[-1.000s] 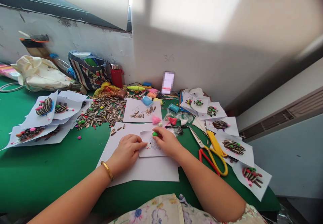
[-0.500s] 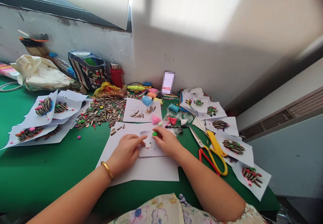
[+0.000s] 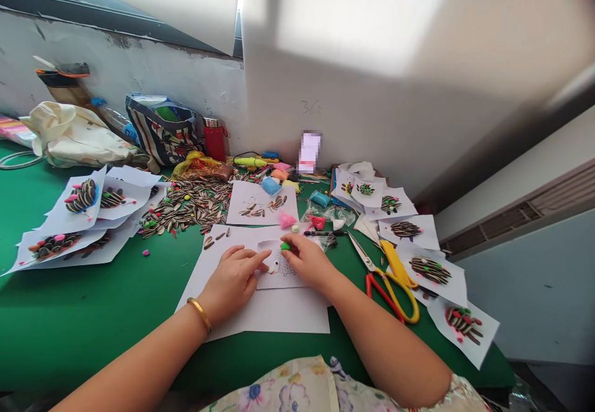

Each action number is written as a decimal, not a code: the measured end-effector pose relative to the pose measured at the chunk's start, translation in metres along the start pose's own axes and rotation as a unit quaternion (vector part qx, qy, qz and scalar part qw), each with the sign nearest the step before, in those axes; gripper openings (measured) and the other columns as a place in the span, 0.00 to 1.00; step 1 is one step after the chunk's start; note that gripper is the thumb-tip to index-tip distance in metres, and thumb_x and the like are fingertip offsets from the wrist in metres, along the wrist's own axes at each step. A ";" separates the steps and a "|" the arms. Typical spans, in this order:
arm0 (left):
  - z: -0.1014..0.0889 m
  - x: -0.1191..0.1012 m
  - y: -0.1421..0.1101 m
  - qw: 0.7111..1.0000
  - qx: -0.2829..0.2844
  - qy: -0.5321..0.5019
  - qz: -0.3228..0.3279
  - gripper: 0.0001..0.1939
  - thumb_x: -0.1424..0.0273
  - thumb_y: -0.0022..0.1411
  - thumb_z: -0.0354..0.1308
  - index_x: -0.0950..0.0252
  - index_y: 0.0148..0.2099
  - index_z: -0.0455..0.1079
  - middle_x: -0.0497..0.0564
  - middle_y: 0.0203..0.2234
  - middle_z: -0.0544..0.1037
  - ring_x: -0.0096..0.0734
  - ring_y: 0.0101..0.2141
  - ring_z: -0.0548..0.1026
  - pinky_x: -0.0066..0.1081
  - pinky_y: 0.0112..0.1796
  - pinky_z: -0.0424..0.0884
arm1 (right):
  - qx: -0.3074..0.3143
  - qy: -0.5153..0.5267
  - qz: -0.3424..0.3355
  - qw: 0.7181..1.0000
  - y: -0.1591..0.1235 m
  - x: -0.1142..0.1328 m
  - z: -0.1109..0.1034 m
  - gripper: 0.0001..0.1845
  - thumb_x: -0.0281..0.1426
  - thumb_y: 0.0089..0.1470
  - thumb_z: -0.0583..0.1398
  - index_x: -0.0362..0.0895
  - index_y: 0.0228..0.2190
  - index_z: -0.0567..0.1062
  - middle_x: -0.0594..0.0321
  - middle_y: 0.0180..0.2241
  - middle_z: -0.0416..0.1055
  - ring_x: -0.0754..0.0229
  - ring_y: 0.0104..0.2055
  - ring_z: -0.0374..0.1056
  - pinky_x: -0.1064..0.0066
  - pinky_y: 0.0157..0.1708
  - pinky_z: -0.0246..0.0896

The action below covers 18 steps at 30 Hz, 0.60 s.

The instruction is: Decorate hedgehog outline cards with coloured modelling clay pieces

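My left hand rests with spread fingers on a white paper sheet, its index fingertip at the edge of a small paper card printed with a hedgehog outline. My right hand sits on the card's upper right, fingertips on a small green clay bit. A gold bangle circles my left wrist. Just beyond the card lie a pink clay lump and a small pale clay ball.
A heap of sunflower seeds lies on the green tabletop. Seed-and-clay hedgehog cards lie at left, more at right. Red-and-yellow-handled scissors lie right of my forearm. A striped bag and red bottle stand behind.
My left fingers have lifted and spread slightly, with the index finger still at the card's edge. My right hand and the green bit stay in nearly the same place.
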<state>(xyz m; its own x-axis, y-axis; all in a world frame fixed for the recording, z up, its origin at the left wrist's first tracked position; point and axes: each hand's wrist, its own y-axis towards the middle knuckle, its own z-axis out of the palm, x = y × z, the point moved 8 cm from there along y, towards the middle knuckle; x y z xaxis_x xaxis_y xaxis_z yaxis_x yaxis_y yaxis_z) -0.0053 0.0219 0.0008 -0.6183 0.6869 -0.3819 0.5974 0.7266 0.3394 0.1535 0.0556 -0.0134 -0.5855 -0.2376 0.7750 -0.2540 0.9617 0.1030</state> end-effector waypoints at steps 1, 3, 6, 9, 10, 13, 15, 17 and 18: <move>-0.001 0.000 0.000 1.000 -0.004 0.003 0.001 0.32 0.84 0.56 0.48 0.59 0.61 0.62 0.49 0.40 0.82 0.36 0.44 0.75 0.46 0.57 0.59 | -0.001 0.000 -0.001 1.000 0.000 0.000 0.000 0.17 0.31 0.57 0.59 0.47 0.49 0.72 0.59 0.44 0.75 0.56 0.44 0.70 0.63 0.46 0.65; -0.004 -0.001 0.000 1.000 -0.017 0.009 0.003 0.31 0.83 0.56 0.48 0.59 0.61 0.63 0.49 0.40 0.82 0.37 0.44 0.75 0.46 0.56 0.60 | -0.001 0.000 -0.002 1.000 0.000 -0.001 0.000 0.17 0.31 0.58 0.58 0.48 0.49 0.72 0.59 0.43 0.75 0.56 0.44 0.70 0.63 0.45 0.65; -0.006 -0.003 0.001 1.000 -0.025 0.013 0.012 0.31 0.83 0.56 0.48 0.59 0.61 0.63 0.49 0.40 0.82 0.38 0.44 0.74 0.47 0.55 0.60 | -0.001 0.000 -0.003 1.000 0.000 -0.002 0.001 0.17 0.32 0.58 0.58 0.48 0.50 0.72 0.59 0.44 0.75 0.56 0.44 0.70 0.63 0.45 0.65; -0.002 -0.005 0.000 1.000 -0.006 0.017 0.025 0.29 0.84 0.56 0.48 0.60 0.59 0.64 0.49 0.40 0.82 0.38 0.46 0.74 0.48 0.57 0.58 | -0.001 0.003 -0.002 1.000 0.000 -0.003 0.001 0.17 0.32 0.58 0.59 0.48 0.50 0.72 0.59 0.44 0.75 0.56 0.44 0.70 0.63 0.46 0.65; -0.001 -0.005 0.000 0.999 -0.002 0.020 0.025 0.29 0.84 0.56 0.49 0.60 0.58 0.65 0.50 0.40 0.82 0.38 0.46 0.74 0.48 0.58 0.57 | -0.001 0.005 -0.002 1.000 0.000 -0.003 0.002 0.17 0.32 0.57 0.59 0.48 0.50 0.72 0.59 0.44 0.75 0.56 0.44 0.70 0.63 0.46 0.65; -0.001 -0.004 0.000 0.999 -0.005 0.026 0.020 0.27 0.83 0.56 0.49 0.60 0.57 0.66 0.50 0.39 0.82 0.38 0.46 0.74 0.48 0.57 0.58 | -0.001 0.008 0.002 1.000 0.000 -0.004 0.002 0.18 0.31 0.57 0.59 0.48 0.50 0.72 0.59 0.44 0.75 0.56 0.44 0.71 0.63 0.46 0.65; -0.001 -0.005 0.000 0.999 -0.004 0.024 0.021 0.28 0.83 0.57 0.48 0.60 0.58 0.66 0.50 0.39 0.82 0.39 0.46 0.74 0.48 0.57 0.59 | 0.000 0.010 0.004 1.000 0.001 -0.005 0.003 0.18 0.31 0.56 0.60 0.48 0.50 0.72 0.59 0.44 0.75 0.56 0.44 0.71 0.62 0.46 0.66; 0.000 -0.006 0.001 1.000 0.003 0.020 0.024 0.29 0.83 0.56 0.48 0.60 0.58 0.66 0.50 0.40 0.82 0.39 0.47 0.73 0.49 0.57 0.58 | 0.002 0.014 0.003 1.000 0.001 -0.007 0.004 0.19 0.31 0.56 0.60 0.48 0.50 0.72 0.59 0.44 0.75 0.56 0.44 0.71 0.62 0.46 0.66; 0.000 -0.007 0.001 1.000 0.007 0.018 0.024 0.29 0.84 0.56 0.49 0.59 0.58 0.66 0.50 0.40 0.81 0.40 0.47 0.73 0.49 0.57 0.58 | 0.002 0.016 0.003 1.000 0.002 -0.008 0.005 0.19 0.31 0.55 0.60 0.48 0.50 0.72 0.59 0.44 0.75 0.56 0.44 0.71 0.62 0.46 0.66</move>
<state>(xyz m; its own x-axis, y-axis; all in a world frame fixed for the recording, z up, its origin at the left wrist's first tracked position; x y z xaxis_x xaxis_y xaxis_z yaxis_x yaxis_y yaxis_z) -0.0004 0.0181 0.0035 -0.6073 0.7208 -0.3341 0.6330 0.6931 0.3449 0.1541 0.0584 -0.0223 -0.5613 -0.2274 0.7957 -0.2532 0.9626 0.0965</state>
